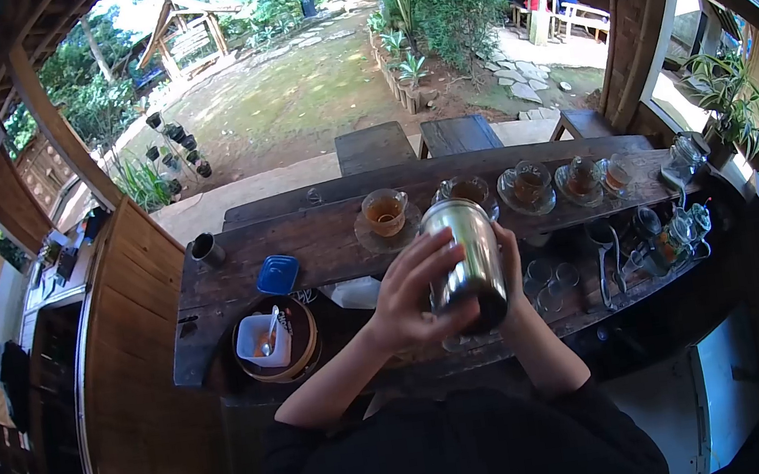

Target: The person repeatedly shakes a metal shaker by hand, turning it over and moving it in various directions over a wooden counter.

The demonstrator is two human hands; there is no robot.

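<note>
Both hands clamped the steel shaker [467,259] above the desk [323,244]: left hand [411,295] fingers wrapped round its side, right hand [513,287] fingers behind it. Judgement: keep the lid pressed and shake clear of the tea cup [385,210] beyond it.

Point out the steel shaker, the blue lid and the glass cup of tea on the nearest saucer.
Steel shaker [466,254]: head view, on the middle of its shiny wall.
Blue lid [277,274]: head view, on the centre of its top.
Glass cup of tea [385,212]: head view, on the amber liquid inside.
</note>
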